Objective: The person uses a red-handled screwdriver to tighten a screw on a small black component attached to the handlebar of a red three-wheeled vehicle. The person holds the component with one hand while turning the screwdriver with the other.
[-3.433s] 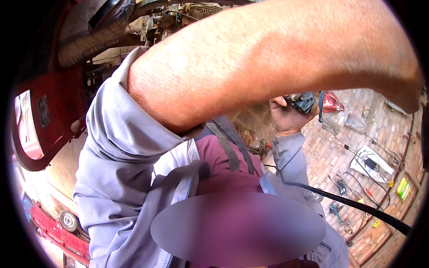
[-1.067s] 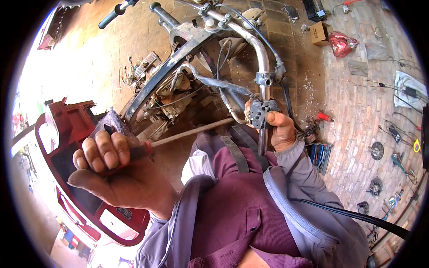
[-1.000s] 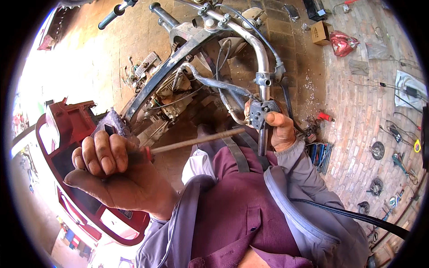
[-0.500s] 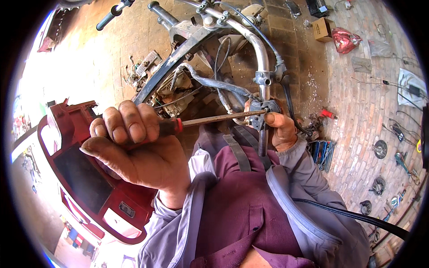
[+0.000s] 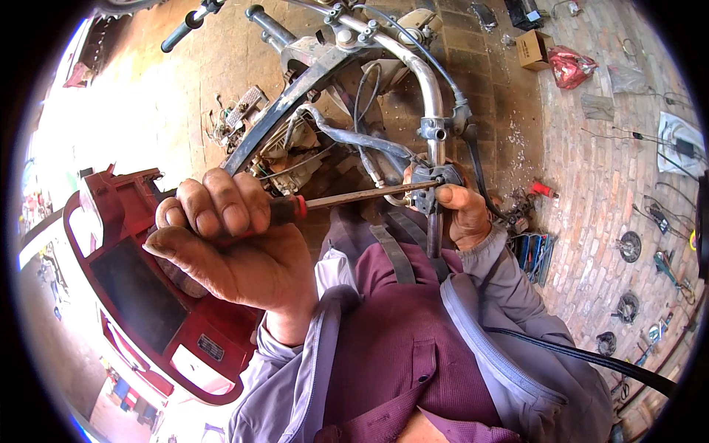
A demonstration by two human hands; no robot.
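My left hand (image 5: 236,244), palm up, is wrapped round the handle of a screwdriver (image 5: 362,196) with a red collar and a long, rusty-looking shaft. The shaft points right, and its tip meets a dark switch housing (image 5: 425,193) on the end part of a bare metal handlebar (image 5: 428,81). From the other side my right hand (image 5: 469,214) grips that housing, thumb in front near the screwdriver tip. The right hand's other fingers are mostly hidden behind the housing. Whatever the tip sits in is too small to make out.
A stripped motorcycle frame (image 5: 295,96) with loose cables reaches up and left. Beside my left arm lies a red plastic body panel (image 5: 214,314). Engine parts (image 5: 292,159) are on the floor. Along the right brick floor are a cardboard box (image 5: 533,50), a red bag (image 5: 572,68) and scattered tools.
My left hand has shifted slightly to the right and down with the screwdriver. The tip stays at the switch housing, and my right hand has hardly moved.
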